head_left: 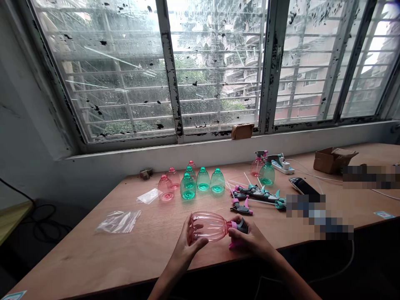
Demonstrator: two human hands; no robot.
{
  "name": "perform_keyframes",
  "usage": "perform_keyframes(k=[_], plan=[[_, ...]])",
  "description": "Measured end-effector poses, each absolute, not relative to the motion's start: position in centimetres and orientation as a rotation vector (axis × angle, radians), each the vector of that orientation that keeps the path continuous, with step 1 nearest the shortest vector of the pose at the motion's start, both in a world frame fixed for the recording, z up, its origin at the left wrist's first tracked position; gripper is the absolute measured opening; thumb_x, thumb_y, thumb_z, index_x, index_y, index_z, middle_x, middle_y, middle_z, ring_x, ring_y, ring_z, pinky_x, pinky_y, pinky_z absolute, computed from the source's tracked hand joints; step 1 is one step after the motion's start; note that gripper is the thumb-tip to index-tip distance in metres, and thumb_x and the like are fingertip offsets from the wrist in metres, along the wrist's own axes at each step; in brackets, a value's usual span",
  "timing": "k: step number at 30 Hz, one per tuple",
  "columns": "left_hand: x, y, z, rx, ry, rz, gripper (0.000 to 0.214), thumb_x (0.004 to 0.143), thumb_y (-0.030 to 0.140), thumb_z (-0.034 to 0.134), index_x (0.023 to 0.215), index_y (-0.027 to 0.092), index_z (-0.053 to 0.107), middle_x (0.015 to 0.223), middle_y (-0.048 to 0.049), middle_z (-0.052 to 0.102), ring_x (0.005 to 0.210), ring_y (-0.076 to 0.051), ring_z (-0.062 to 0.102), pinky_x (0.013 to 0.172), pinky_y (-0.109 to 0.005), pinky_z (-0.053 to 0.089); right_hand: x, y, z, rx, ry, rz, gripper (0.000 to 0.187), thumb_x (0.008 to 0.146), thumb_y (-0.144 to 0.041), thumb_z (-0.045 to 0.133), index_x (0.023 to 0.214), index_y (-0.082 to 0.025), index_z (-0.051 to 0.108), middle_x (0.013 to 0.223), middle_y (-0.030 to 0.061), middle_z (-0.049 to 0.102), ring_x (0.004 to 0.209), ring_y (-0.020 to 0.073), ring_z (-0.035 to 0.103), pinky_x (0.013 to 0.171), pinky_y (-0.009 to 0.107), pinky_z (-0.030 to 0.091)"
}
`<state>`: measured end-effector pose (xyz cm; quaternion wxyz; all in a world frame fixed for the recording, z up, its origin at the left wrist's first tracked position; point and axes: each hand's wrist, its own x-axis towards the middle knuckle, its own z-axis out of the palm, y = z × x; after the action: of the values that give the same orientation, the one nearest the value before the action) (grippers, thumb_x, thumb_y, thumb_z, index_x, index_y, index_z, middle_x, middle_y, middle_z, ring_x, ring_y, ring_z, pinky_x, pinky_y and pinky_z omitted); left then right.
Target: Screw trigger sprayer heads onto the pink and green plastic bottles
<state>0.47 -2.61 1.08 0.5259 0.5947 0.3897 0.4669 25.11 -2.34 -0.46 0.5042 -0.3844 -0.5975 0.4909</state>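
Note:
A clear pink bottle (208,226) lies sideways just above the table's front part. My left hand (189,246) is wrapped round its base end, the thumb along the lower side. At the neck, my right hand (251,238) grips a dark grey and pink spray head (242,226), whose pink collar meets the bottle mouth. Whether the collar is threaded on, I cannot tell. Beyond my right hand lies a loose pink-and-grey spray head (240,207), near a pile of teal and pink spray heads (259,193) with thin tubes.
Several open green bottles (188,187) and pink bottles (165,189) stand behind. A green spray bottle (266,174) and a pink one (256,167) carry heads. Plastic bags (120,221) lie left; a phone (304,187), power strip (283,167) and cardboard box (331,161) are right.

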Motion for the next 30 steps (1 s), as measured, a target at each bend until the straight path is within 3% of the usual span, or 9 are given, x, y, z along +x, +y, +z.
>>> perform_keyframes(k=[3,8,14,19,23,26,30], plan=[[0.42,-2.5,1.05,1.453,0.917,1.113,0.092,0.072,0.038,0.079,0.148,0.023,0.029,0.13,-0.0156,0.053,0.125,-0.033,0.05,0.107,-0.046,0.037,25.12,-2.36,-0.47,-0.926,-1.417,1.212,0.039,0.077,-0.05,0.074,0.093,-0.017,0.062,0.07,0.0004,0.064,0.063,0.0175,0.062,0.058,0.03,0.056],[0.38,-2.49,0.93,1.549,0.875,1.182,0.099,0.071,0.031,0.081,0.15,0.03,0.022,0.139,-0.0121,0.047,0.138,-0.029,0.036,0.115,-0.044,0.025,25.04,-2.45,-0.3,-0.939,-1.409,1.207,0.041,0.075,-0.052,0.074,0.092,-0.017,0.062,0.069,-0.0004,0.064,0.062,0.0173,0.062,0.058,0.031,0.057],[0.36,-2.45,0.97,1.473,0.95,1.12,0.087,0.074,0.039,0.077,0.147,0.023,0.031,0.135,-0.0169,0.05,0.124,-0.034,0.051,0.107,-0.048,0.037,24.87,-2.68,0.04,-0.921,-1.408,1.241,0.04,0.076,-0.051,0.074,0.092,-0.017,0.061,0.069,-0.0009,0.063,0.062,0.0172,0.062,0.057,0.032,0.059],[0.53,-2.45,0.84,1.555,0.885,1.213,0.096,0.068,0.03,0.082,0.147,0.028,0.028,0.149,-0.0121,0.038,0.14,-0.034,0.033,0.116,-0.047,0.025,24.95,-2.7,0.06,-0.941,-1.429,1.203,0.038,0.077,-0.05,0.074,0.092,-0.017,0.062,0.069,-0.0003,0.064,0.062,0.0171,0.063,0.059,0.031,0.058],[0.44,-2.34,0.54,1.51,0.864,1.184,0.105,0.067,0.033,0.084,0.15,0.029,0.02,0.139,-0.0138,0.047,0.132,-0.033,0.044,0.111,-0.048,0.034,24.99,-2.71,0.1,-0.948,-1.433,1.208,0.04,0.077,-0.052,0.072,0.093,-0.018,0.061,0.067,-0.0003,0.065,0.06,0.0179,0.064,0.057,0.031,0.056],[0.39,-2.38,0.71,1.429,0.926,1.161,0.094,0.073,0.039,0.079,0.149,0.024,0.026,0.129,-0.015,0.054,0.124,-0.033,0.052,0.107,-0.047,0.039,24.96,-2.7,0.18,-0.951,-1.461,1.172,0.039,0.077,-0.052,0.072,0.092,-0.018,0.061,0.067,-0.0003,0.066,0.06,0.0176,0.065,0.057,0.029,0.055],[0.53,-2.66,1.2,1.491,0.91,1.148,0.092,0.071,0.035,0.08,0.148,0.027,0.029,0.141,-0.0139,0.047,0.129,-0.034,0.046,0.111,-0.048,0.035,24.93,-2.57,-0.05,-0.941,-1.431,1.194,0.04,0.077,-0.053,0.072,0.092,-0.018,0.061,0.067,-0.0004,0.066,0.059,0.0177,0.065,0.056,0.03,0.055]])
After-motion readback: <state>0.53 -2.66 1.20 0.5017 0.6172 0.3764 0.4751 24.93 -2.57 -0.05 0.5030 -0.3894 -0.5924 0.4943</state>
